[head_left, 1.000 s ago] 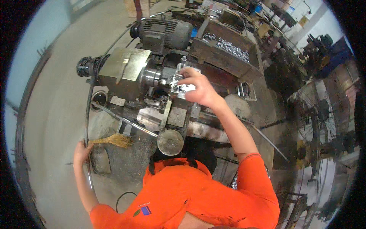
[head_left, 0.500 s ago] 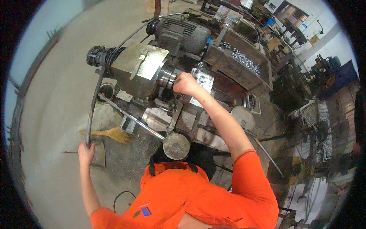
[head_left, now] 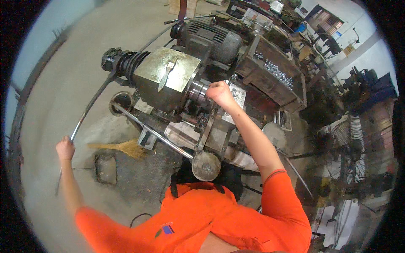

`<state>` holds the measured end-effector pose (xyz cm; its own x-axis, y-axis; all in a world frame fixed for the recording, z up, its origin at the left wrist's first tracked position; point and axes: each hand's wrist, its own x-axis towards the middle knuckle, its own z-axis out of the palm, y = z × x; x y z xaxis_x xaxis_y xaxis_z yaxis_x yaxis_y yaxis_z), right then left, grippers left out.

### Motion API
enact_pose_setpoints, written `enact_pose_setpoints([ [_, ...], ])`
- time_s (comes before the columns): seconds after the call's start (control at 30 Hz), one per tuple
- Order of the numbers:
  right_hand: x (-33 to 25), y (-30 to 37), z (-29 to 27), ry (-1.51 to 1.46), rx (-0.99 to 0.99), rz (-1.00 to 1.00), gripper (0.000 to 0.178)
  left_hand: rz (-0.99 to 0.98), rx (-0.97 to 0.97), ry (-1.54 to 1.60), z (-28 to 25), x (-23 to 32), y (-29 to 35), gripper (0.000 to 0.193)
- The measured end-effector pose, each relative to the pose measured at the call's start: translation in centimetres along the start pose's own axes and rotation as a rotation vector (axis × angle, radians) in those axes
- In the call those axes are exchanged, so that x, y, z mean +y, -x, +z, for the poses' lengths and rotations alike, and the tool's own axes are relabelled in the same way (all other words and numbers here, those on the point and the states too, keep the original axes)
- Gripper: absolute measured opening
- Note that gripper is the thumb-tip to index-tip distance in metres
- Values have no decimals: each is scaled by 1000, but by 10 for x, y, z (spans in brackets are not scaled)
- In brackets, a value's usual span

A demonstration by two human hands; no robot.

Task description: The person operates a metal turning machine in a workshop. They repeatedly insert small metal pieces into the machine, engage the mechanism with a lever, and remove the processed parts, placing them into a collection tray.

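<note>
Left hand (head_left: 65, 148): clamped round lever (head_left: 86, 113), extending above and below fingers; move smoothly. Right hand (head_left: 220, 95): fingertips hidden, grip impossible to tell; chuck (head_left: 197, 90) just left; keep clear of rotation.

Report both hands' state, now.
Left hand: closed around the long metal lever.
Right hand: closed beside the lathe spindle; whether it holds anything is hidden.

Brush (head_left: 165, 78) on headstock (head_left: 184, 69), chuck (head_left: 198, 91) right, motor (head_left: 225, 45) behind.
</note>
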<state>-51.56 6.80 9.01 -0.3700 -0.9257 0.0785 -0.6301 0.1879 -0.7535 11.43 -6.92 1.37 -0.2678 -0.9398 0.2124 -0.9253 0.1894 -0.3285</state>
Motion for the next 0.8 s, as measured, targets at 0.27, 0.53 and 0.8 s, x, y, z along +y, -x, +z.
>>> enact_pose_setpoints([
  [0.27,20,68,-70,121,256,-325,19,19,573,600,-26,107,-19,23],
  [0.53,132,223,-172,201,455,139,15,265,-415,585,101,330,31,42],
  [0.8,234,343,-230,600,581,534,32,512,-446,74,37,304,-19,22],
])
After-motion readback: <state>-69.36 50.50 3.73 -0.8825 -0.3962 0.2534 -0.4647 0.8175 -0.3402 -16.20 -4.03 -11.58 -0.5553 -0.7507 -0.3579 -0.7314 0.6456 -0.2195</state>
